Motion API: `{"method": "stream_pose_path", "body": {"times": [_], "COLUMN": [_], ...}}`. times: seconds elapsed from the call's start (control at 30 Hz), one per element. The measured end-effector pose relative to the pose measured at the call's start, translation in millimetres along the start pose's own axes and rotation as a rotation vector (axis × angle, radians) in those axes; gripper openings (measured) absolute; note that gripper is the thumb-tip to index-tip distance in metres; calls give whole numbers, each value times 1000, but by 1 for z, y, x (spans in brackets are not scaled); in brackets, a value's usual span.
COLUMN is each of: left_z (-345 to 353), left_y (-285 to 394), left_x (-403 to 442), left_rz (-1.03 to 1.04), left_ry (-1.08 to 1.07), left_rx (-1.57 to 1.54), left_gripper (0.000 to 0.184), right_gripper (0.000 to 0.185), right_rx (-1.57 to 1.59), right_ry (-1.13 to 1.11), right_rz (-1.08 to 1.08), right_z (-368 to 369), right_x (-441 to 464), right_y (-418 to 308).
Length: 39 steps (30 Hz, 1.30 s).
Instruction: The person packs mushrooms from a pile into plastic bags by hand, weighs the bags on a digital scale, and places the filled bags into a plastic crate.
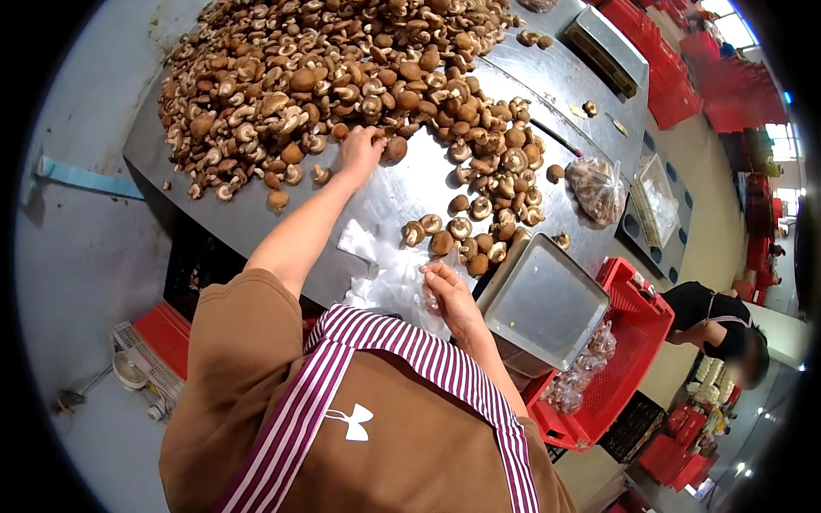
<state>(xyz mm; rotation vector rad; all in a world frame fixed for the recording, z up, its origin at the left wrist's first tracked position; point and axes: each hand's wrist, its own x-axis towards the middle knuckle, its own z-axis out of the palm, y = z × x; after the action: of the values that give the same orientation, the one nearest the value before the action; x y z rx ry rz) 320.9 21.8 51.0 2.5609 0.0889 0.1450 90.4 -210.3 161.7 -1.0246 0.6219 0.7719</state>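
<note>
A large heap of brown mushrooms (pixel 282 85) covers the far part of the metal table (pixel 385 192). At the heap's near edge is my left hand (pixel 363 152), its fingers curled down beside a round mushroom (pixel 394 149); whether they grip one is hidden. Nearer my body, my right hand (pixel 449 295) pinches a clear plastic bag (pixel 432 299). More thin plastic bags (pixel 376 278) lie crumpled on the table to its left. A smaller group of mushrooms (pixel 505 171) spreads just beyond my right hand.
A metal tray on a scale (pixel 547 299) stands right of my right hand. Beside it, a red crate (pixel 646 321) holds bagged mushrooms (pixel 590 363). A filled bag (pixel 596 190) lies on the table's right side. Another person (pixel 714 321) is at the far right.
</note>
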Motion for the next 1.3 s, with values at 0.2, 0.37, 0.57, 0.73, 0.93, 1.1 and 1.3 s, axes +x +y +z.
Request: {"method": "stream_pose_path", "body": {"times": [0.2, 0.37, 0.57, 0.73, 0.93, 1.1, 1.3], "left_z": [-3, -39, -15, 15, 31, 23, 60], "left_y": [-30, -27, 0, 1, -37, -18, -28], "left_x": [7, 6, 25, 45, 47, 55, 89], "left_rz": [-410, -668, -530, -332, -478, -302, -171], "left_ry": [-240, -300, -303, -140, -174, -301, -292], "left_rx": [-938, -1532, -738, -182, -386, 32, -51], "left_gripper": [18, 22, 32, 26, 16, 40, 52], "right_gripper": [14, 16, 18, 17, 14, 30, 22], "right_rx": [55, 29, -10, 43, 86, -251, -109], "right_ry": [-15, -57, -47, -58, -52, 40, -59], "right_rz": [21, 45, 35, 36, 17, 25, -74], "right_z": [-8, -5, -2, -6, -12, -8, -15], "right_x": [15, 28, 31, 26, 23, 21, 26], "right_y": [-4, 4, 6, 3, 11, 25, 44]}}
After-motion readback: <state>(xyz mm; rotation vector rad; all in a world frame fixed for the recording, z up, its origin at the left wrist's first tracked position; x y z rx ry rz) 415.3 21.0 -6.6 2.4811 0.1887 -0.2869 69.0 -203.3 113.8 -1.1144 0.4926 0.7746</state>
